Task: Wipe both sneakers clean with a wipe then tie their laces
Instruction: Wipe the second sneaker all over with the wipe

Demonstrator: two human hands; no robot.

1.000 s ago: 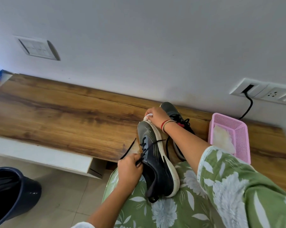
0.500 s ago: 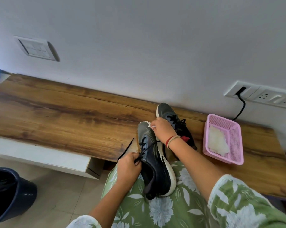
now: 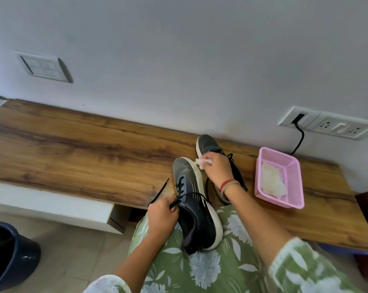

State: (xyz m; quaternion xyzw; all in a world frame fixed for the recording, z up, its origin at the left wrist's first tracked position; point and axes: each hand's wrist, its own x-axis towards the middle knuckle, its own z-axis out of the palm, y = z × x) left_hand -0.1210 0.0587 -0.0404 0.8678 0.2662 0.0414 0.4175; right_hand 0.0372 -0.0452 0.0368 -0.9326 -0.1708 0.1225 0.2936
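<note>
Head view, from left to right: a dark blue round plastic bin (image 3: pixel 11 256) is seen on the tiled floor at the near left, and a long brown wood-grain bench (image 3: pixel 73 149) runs along the wall.

At the bench's near edge, the left hand (image 3: pixel 163 216) is closed in a fist, its fingers curled round a thin black lace (image 3: pixel 159 191) whose loose end sticks out to the far left. By this grip the black low-top sneaker with a white sole (image 3: pixel 191 210) is steadied; its heel is rested on a green floral lap (image 3: pixel 200 267) and its toe is pointed towards the wall.

Just right of its toe, a crumpled white wipe (image 3: pixel 202 161) is pinched in the fingertips of the right hand (image 3: pixel 218 170) and held against the white sole edge. Partly hidden behind that hand, a second black sneaker with a white sole (image 3: pixel 207 144) is laid on the bench, its laces untied.

Further right, a pink rectangular mesh basket (image 3: pixel 296 182) holding a heap of white wipes (image 3: pixel 271 180) is set on the bench.

The wiping step is judged to be in hand, on the first shoe's sole rim. Next, the wipe would need to be drawn along the rim towards the heel, firm pressure being kept while the shoe is braced by the left hand; the second sneaker and both laces are left to be done.
</note>
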